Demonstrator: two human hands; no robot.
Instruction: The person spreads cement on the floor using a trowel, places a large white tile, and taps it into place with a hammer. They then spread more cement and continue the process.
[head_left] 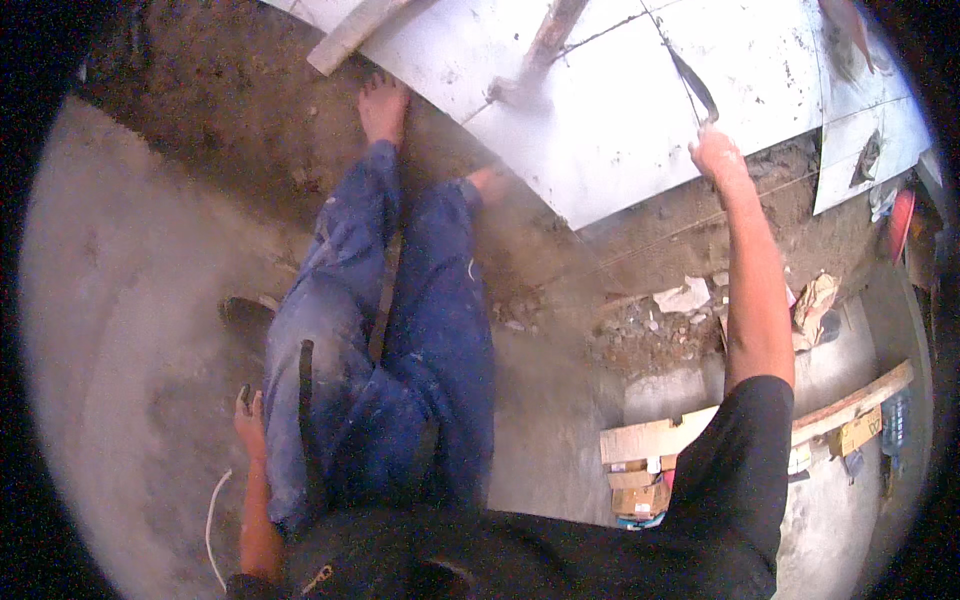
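Observation:
My right hand (718, 155) is stretched out over large white tiles (610, 140). It is closed around the end of a thin, dark, curved tool (697, 82) that lies along a joint; its exact kind is unclear. Down beside my left thigh is my left hand (250, 412), its fingers curled, with something small and dark at the tips that I cannot make out. Ahead of me, a blurred mallet-like thing (515, 92) with a thick brownish shaft rests on the tiles.
A wooden board (360, 32) lies over the tiles' left edge. Bare dirt (240, 110) borders them near my feet. To the right are rubble (660, 325), a timber plank (850, 400), small cardboard boxes (640, 495) and a plastic bottle (896, 425). A white cable (213, 520) curves at lower left.

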